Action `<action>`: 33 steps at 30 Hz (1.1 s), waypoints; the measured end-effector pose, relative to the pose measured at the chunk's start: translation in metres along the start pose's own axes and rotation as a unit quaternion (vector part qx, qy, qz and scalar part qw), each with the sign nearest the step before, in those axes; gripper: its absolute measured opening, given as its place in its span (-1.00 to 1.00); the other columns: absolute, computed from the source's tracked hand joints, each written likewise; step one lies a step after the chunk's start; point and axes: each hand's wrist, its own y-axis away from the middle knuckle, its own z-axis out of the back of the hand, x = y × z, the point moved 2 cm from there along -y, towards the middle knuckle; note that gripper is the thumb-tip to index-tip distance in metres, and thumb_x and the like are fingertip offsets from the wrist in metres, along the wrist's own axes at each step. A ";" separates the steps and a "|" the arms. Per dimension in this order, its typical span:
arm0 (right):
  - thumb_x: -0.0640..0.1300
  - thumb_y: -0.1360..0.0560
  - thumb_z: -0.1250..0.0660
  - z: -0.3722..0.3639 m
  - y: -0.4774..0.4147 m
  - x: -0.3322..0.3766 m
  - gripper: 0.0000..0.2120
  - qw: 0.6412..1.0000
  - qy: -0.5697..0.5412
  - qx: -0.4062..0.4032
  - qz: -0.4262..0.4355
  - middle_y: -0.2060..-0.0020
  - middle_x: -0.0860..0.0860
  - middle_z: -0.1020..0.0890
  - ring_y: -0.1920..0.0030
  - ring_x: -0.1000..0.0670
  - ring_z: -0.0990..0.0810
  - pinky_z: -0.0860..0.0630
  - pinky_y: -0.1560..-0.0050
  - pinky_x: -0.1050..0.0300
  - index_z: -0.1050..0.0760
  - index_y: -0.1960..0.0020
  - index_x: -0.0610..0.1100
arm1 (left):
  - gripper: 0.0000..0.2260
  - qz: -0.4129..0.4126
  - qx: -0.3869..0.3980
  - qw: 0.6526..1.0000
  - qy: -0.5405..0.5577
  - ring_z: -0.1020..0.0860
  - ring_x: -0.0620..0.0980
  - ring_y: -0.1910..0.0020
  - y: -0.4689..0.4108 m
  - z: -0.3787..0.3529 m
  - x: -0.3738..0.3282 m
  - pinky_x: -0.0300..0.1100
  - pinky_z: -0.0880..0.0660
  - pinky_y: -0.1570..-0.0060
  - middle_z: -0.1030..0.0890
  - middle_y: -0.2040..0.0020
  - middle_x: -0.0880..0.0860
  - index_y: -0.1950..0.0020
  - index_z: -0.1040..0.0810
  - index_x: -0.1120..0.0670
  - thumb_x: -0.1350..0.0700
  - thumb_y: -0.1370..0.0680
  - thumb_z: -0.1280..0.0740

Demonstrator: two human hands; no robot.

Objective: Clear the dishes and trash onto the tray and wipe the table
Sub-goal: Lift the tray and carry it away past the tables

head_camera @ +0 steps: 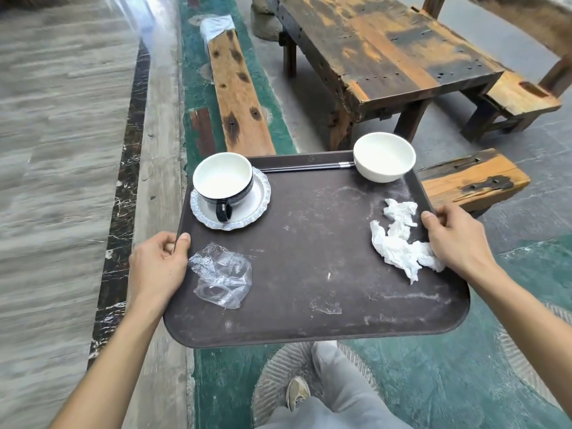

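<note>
A dark brown tray (309,274) is held in the air between both hands. My left hand (158,267) grips its left rim and my right hand (458,239) grips its right rim. On the tray's far left a dark mug (223,184) with a white inside stands on a white scalloped saucer (257,205). A white bowl (384,157) sits at the far right corner, with black chopsticks (306,167) lying along the far rim. Crumpled white tissues (399,243) lie by my right hand. A clear plastic wrapper (221,275) lies by my left hand.
A weathered wooden table (380,48) stands ahead on the right, with wooden benches (240,97) to its left and another bench (473,181) just past the tray. Green floor and my own leg and shoe (297,394) are below. A grey paved strip runs on the left.
</note>
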 end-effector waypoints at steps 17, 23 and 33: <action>0.03 -0.59 -0.22 -0.017 -0.240 0.026 -0.80 0.999 -0.011 0.011 0.031 0.23 -0.06 -0.62 0.14 -0.15 -0.52 -0.29 0.16 0.04 -0.47 0.06 -0.09 | -0.71 0.004 -0.006 1.000 0.000 -0.52 0.04 0.38 -0.155 -0.128 -0.114 -0.24 -0.38 0.28 -0.55 0.43 0.05 0.30 -0.55 0.09 -0.05 -0.55 -0.36; 0.06 -0.59 -0.20 -0.019 -0.309 0.036 -0.79 1.000 -0.009 0.015 0.016 0.24 -0.05 -0.63 0.11 -0.15 -0.52 -0.29 0.14 0.05 -0.46 0.07 -0.07 | -0.72 0.010 -0.006 1.000 -0.005 -0.49 -0.01 0.40 -0.209 -0.163 -0.147 -0.23 -0.36 0.30 -0.55 0.41 0.05 0.27 -0.56 0.10 -0.05 -0.54 -0.37; 0.02 -0.60 -0.21 -0.046 -0.414 0.062 -0.79 1.000 -0.005 -0.001 0.002 0.25 -0.06 -0.62 0.13 -0.16 -0.51 -0.29 0.14 0.04 -0.47 0.08 -0.11 | -0.74 -0.014 0.014 1.000 -0.008 -0.48 -0.01 0.41 -0.322 -0.220 -0.190 -0.23 -0.36 0.31 -0.56 0.38 0.08 0.27 -0.58 0.11 -0.01 -0.56 -0.37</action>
